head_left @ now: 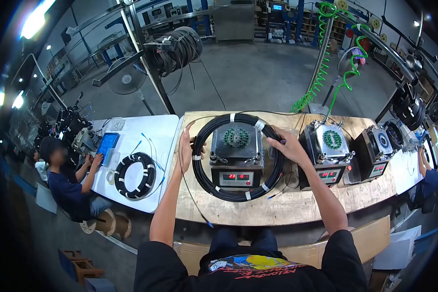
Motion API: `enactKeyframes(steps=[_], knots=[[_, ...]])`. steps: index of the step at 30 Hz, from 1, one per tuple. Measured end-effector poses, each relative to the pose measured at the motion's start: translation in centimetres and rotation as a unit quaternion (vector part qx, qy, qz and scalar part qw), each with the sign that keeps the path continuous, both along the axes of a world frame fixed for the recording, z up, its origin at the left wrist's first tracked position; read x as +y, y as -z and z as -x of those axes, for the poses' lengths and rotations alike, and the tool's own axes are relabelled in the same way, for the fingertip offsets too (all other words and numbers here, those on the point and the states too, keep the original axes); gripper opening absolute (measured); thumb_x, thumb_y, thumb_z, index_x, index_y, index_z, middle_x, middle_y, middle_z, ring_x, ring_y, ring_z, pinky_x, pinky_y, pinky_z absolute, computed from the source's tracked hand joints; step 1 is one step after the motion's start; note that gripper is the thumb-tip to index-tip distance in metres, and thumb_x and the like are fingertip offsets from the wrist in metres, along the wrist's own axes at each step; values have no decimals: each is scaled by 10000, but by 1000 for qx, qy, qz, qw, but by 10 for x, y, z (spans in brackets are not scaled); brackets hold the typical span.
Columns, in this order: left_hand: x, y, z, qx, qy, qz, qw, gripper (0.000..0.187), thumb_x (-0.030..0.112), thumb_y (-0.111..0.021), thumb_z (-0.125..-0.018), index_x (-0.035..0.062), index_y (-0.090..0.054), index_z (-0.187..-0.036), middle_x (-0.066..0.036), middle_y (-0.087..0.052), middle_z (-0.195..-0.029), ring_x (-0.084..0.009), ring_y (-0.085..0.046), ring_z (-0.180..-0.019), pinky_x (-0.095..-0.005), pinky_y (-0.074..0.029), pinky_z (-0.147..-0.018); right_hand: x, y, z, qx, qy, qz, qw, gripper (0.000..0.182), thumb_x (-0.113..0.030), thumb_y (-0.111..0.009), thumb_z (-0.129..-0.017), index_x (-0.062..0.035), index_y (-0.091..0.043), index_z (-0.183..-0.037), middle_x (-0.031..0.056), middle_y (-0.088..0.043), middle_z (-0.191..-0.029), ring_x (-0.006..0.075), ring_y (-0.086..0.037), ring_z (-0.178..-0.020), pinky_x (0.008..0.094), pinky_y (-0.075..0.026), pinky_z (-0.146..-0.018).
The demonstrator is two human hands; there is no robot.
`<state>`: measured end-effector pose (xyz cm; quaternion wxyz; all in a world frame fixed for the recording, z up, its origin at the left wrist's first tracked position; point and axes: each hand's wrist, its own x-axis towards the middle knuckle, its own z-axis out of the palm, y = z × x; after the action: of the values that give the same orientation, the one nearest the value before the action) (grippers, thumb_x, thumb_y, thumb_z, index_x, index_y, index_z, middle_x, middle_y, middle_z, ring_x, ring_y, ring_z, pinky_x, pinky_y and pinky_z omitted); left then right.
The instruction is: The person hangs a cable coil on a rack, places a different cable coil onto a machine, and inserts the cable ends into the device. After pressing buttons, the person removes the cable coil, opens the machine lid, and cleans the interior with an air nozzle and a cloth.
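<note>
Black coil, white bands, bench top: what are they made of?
Black coil: probably plastic-jacketed cable, low sheen, by its smooth strands. White bands: matte; flat wraps suggest tape, perhaps paper. Bench top: wood, likely unvarnished plywood, from the pale, mottled surface.

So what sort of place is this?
Likely a cable workshop: a tied black coil, machines with red readouts on the bench, and a second coil on the white table.

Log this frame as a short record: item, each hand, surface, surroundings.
Item: black cable coil with white bands
Left hand: at its left side, grip unclear
Right hand: gripping its right side
Seen through ring: metal-topped box with red digits
Surface: pale wooden table
Beside it: white table bearing a second banded black coil
</note>
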<state>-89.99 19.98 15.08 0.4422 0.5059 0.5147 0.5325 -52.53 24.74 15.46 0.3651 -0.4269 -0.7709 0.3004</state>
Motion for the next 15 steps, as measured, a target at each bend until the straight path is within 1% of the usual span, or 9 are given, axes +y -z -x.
enactKeyframes(steps=[1,2,4,5,6,8,10,13,15], knots=[[-3,9,0,-5,-9,5,1000,670,629,-181,-1089,221,-341,-1595,-99,-647,-814,-148,-632,-594,-294,-544,-499,-1,15,2,-4,-6,-29,1000,658,-381,-711,-975,63,-538,-1429,196,-708,-1233,214,-670,-1083,346,-518,-945],[-3,21,7,-15,0,39,999,633,596,-172,-1103,237,-331,-1599,-130,-688,-893,-170,-657,-681,-322,-565,-586,-3,29,0,-4,3,-9,1000,663,-393,-712,-970,54,-542,-1430,201,-713,-1225,225,-682,-1046,349,-523,-923],[-1,52,11,-58,29,32,997,612,575,-175,-1112,243,-329,-1602,-144,-700,-948,-177,-667,-740,-333,-567,-637,-11,45,5,-1,22,33,999,672,-417,-713,-962,36,-550,-1431,211,-722,-1208,247,-707,-972,354,-533,-881],[1,66,15,-77,44,28,996,602,565,-176,-1116,246,-328,-1604,-152,-706,-976,-181,-672,-770,-338,-569,-663,-12,54,6,7,28,40,999,663,-407,-716,-962,28,-551,-1433,208,-726,-1194,240,-703,-952,352,-533,-870],[0,74,17,-90,54,35,994,567,525,-190,-1129,256,-331,-1608,-153,-706,-1049,-182,-667,-881,-344,-553,-773,-14,62,7,15,32,47,998,653,-397,-719,-962,21,-553,-1435,204,-730,-1180,234,-699,-932,350,-533,-860],[8,94,20,-91,44,28,995,551,500,-198,-1135,259,-330,-1612,-142,-699,-1066,-176,-657,-915,-338,-540,-805,-14,74,7,14,42,66,997,609,-356,-723,-967,22,-566,-1419,202,-735,-1154,214,-686,-902,338,-533,-842],[9,99,20,-101,41,36,993,531,468,-220,-1141,261,-333,-1616,-128,-682,-1095,-170,-637,-949,-333,-515,-864,-12,92,8,29,43,34,998,591,-344,-721,-969,16,-572,-1415,192,-736,-1148,205,-678,-891,337,-534,-837],[4,100,22,-139,39,58,988,524,460,-244,-1142,262,-330,-1619,-126,-666,-1129,-165,-627,-928,-338,-517,-856,-18,109,10,26,54,27,998,565,-327,-726,-965,3,-583,-1401,186,-736,-1141,202,-675,-890,340,-535,-841],[0,101,22,-160,44,41,985,513,442,-259,-1143,262,-333,-1618,-128,-655,-1153,-164,-620,-934,-340,-518,-857,-19,111,11,30,62,9,998,561,-326,-739,-953,0,-590,-1384,180,-734,-1116,200,-670,-878,341,-534,-832]])
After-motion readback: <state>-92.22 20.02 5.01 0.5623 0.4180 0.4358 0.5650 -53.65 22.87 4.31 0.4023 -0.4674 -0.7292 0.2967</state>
